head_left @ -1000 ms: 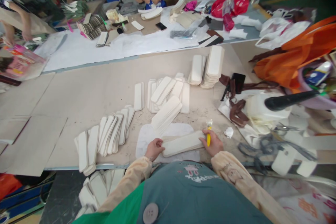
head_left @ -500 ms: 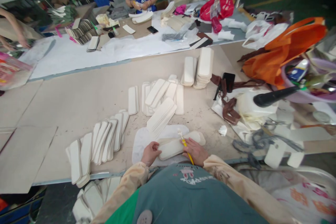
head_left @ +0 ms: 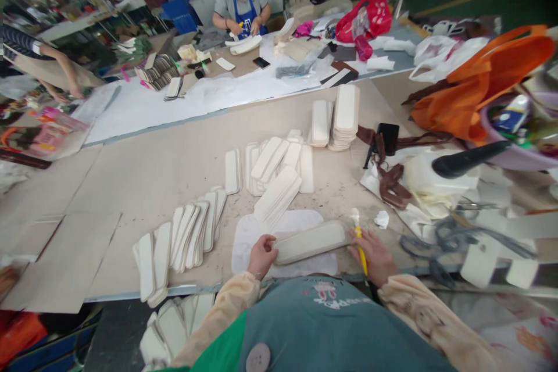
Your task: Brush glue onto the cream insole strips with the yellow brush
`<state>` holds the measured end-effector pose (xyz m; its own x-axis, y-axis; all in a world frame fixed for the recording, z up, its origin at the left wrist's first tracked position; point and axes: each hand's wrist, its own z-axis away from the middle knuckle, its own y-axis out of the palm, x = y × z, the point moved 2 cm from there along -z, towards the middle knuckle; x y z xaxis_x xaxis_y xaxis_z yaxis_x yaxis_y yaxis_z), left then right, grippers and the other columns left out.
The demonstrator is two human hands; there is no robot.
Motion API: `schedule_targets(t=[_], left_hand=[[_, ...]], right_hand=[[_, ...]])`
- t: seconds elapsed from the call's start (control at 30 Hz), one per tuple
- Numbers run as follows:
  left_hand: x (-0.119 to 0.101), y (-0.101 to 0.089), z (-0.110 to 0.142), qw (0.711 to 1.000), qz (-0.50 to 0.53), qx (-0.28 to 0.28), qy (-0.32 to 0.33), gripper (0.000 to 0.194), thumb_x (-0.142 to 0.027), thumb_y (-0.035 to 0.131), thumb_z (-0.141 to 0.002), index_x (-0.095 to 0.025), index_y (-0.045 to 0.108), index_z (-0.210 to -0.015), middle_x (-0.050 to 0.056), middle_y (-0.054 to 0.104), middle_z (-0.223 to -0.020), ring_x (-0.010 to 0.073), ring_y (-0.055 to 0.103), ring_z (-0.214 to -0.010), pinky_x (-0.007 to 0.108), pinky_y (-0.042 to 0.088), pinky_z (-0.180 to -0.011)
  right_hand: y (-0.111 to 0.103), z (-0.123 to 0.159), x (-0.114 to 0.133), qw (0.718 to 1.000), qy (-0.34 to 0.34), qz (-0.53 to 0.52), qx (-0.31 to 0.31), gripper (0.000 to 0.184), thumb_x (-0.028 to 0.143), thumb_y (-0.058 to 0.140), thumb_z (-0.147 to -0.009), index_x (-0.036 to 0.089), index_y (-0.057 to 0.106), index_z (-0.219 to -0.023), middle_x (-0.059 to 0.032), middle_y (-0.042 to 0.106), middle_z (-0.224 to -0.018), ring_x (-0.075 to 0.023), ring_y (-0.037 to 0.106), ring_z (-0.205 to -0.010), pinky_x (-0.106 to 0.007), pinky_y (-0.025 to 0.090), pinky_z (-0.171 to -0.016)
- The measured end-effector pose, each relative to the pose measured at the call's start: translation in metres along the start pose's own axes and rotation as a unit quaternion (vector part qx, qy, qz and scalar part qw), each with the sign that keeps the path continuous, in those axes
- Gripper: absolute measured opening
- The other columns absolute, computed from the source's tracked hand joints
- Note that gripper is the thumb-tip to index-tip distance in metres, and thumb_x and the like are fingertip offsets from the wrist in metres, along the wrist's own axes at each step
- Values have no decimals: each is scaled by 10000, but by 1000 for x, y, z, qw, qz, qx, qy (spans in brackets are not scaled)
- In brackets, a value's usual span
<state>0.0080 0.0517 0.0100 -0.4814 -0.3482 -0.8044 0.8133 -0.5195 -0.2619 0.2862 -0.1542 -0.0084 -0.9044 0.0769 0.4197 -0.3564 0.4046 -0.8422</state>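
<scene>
Head view: the left hand's thumb and fingers [head_left: 264, 257] pinch the near left end of a pale strip [head_left: 311, 242], which seems to have at least one more layered under it. The right hand [head_left: 375, 256] grasps a yellow tool [head_left: 362, 256] with a whitish tip that points away from the body; its fingertips reach the strip's other end, though whether they press on it I cannot tell. The strip lies slantwise on a white sheet [head_left: 242, 244], its right end reaching past the sheet's edge.

With only one end clearly pinched, the strip could swivel or its layers could slip out of line if the right hand nudges it. The tip is close to the strip's right end, so a careless turn of the wrist might smear or scrape it; whether the tip carries anything is too small to tell.

Just behind, a bundle of loose strips [head_left: 278, 195] lies partly over the sheet. Dragging the sheet would probably pull that bundle askew, and it could slide against the left fingers.

Farther left, a fanned row of strips [head_left: 187, 235] runs down to the table's front edge, where the nearest ones seem to jut out; the left sleeve [head_left: 231, 299] could sweep them off if the elbow swings wide. Off to the right, a crumpled scrap [head_left: 381, 220] sits near the right hand and could get caught under the strip.
</scene>
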Motion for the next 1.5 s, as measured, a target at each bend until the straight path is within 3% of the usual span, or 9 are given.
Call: schedule_targets(t=[0.13,0.27,0.43,0.6,0.73,0.83,1.0,1.2,1.5], left_hand=[[-53,2,19,992,106,18,69,331,-130,634,-579,-165,578,-904,-56,503,-674,79,463,-590,192,338,-566],[-125,4,37,976,153,71,137,404,-150,680,-610,-167,556,-994,-34,528,-737,78,473,-628,190,343,-575],[-193,10,46,953,200,111,197,529,-178,732,-615,-176,535,-1106,-25,552,-746,83,475,-623,199,335,-565],[-231,12,47,930,288,105,202,540,-168,764,-566,-166,569,-1069,-26,562,-727,77,474,-601,202,333,-561],[-244,13,51,906,363,100,196,506,-212,789,-561,-151,605,-1029,22,619,-822,113,549,-683,229,393,-620],[-243,17,54,887,397,149,183,452,-293,765,-622,-123,630,-1019,82,656,-897,163,595,-747,264,429,-648],[-235,28,51,880,404,161,193,418,-215,785,-595,-113,669,-984,89,688,-884,174,617,-772,274,450,-699],[-236,33,47,879,417,116,198,327,-200,775,-589,-124,690,-895,72,700,-835,165,614,-754,272,460,-709],[-239,29,43,882,422,122,173,356,-259,815,-560,-123,680,-861,83,712,-824,225,660,-841,318,509,-747]], right_hand=[[-19,-24,15,993,52,-100,-45,212,201,612,-823,237,509,-1004,-80,644,-1239,-265,612,-1136,-431,525,-936],[-37,-71,47,963,94,-252,-23,279,272,661,-810,276,437,-977,-63,645,-1244,-236,639,-1094,-370,531,-896],[-52,-125,90,893,99,-439,31,343,317,702,-779,275,415,-963,-52,671,-1164,-217,633,-1068,-366,478,-935],[-53,-153,115,816,148,-559,-3,326,330,730,-752,262,435,-874,38,612,-794,-142,582,-696,-249,470,-633],[-58,-168,121,787,192,-583,-54,356,355,757,-720,259,436,-840,70,508,-682,-108,472,-571,-212,385,-518],[-62,-178,121,776,213,-590,-70,411,371,780,-694,261,417,-855,73,518,-690,-105,473,-582,-207,389,-529],[-66,-190,122,759,215,-610,-77,496,388,814,-645,265,394,-877,80,531,-665,-106,472,-565,-213,398,-522],[-65,-195,123,766,224,-597,-81,502,391,821,-637,268,409,-897,72,562,-697,-110,498,-594,-211,419,-539],[-70,-201,124,783,213,-576,-100,469,380,822,-634,270,445,-892,63,563,-704,-116,527,-595,-224,446,-545]])
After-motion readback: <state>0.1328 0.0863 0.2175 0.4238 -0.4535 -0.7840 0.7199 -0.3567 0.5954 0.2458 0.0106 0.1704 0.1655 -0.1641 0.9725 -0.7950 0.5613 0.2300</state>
